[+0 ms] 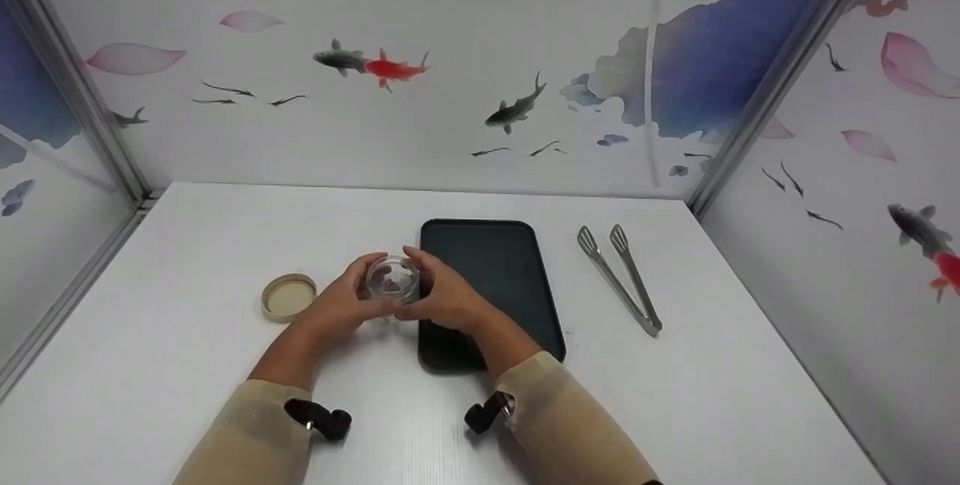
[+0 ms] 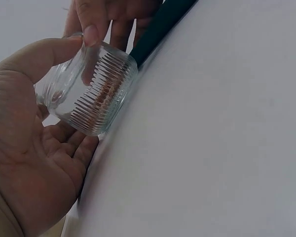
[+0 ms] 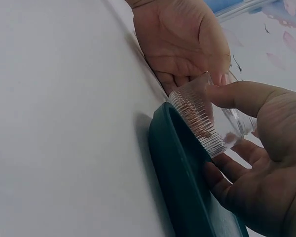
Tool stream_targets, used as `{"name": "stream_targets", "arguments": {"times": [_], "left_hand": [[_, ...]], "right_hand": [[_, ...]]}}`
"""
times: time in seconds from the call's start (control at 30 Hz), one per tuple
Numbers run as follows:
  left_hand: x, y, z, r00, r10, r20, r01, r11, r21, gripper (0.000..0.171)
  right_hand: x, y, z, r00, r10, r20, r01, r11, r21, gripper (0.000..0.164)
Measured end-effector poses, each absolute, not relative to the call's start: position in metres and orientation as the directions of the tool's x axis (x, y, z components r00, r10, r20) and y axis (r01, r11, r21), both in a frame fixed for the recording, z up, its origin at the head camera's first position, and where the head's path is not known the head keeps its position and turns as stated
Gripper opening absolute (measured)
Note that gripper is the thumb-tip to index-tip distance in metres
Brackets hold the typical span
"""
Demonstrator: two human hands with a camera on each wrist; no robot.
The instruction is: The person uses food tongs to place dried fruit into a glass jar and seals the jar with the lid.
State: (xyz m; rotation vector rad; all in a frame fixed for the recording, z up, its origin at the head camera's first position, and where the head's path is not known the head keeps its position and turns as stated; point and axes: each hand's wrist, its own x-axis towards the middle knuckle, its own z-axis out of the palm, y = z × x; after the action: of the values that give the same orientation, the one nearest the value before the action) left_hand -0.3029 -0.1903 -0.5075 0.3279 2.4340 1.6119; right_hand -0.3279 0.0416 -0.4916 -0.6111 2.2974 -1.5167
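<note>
Between both hands is a clear glass jar [image 1: 393, 280] with no lid on it, its ribbed side [image 2: 103, 91] showing in the left wrist view. My left hand [image 1: 337, 303] grips its left side, thumb toward me and fingers curving round the far side. Opposite it, my right hand [image 1: 450, 294] holds the right side, its thumb [image 3: 237, 98] on the glass in the right wrist view. Skin tones of the fingers show through the ribs. The jar stands beside the left edge of a dark green tray [image 1: 487, 267].
Left of my left hand lies a round gold-coloured lid [image 1: 289, 297]. Metal tongs [image 1: 622, 282] rest with arms spread to the right of the tray. White panels [image 1: 450, 147] with painted fish enclose the white table [image 1: 720, 395] at the back and sides.
</note>
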Motion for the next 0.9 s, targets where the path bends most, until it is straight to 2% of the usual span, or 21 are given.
{"name": "stream_targets", "arguments": {"times": [0.3,0.57,0.9], "left_hand": [[-0.303,-0.19,-0.509,-0.953,0.3,-0.032,0.086,0.373,0.924,0.092],[-0.302,-0.189,-0.507,-0.951,0.295,-0.091,0.043,0.418,0.907,0.102],[-0.3,-0.19,-0.498,-0.949,0.306,-0.074,0.079,0.46,0.885,0.113]], "right_hand": [[-0.328,0.036,-0.501,-0.88,-0.475,0.009,-0.23,0.41,-0.882,0.098],[-0.327,0.037,-0.504,-0.879,-0.476,0.013,-0.254,0.444,-0.859,0.09],[-0.33,0.037,-0.505,-0.861,-0.507,0.043,-0.284,0.41,-0.867,0.088]]}}
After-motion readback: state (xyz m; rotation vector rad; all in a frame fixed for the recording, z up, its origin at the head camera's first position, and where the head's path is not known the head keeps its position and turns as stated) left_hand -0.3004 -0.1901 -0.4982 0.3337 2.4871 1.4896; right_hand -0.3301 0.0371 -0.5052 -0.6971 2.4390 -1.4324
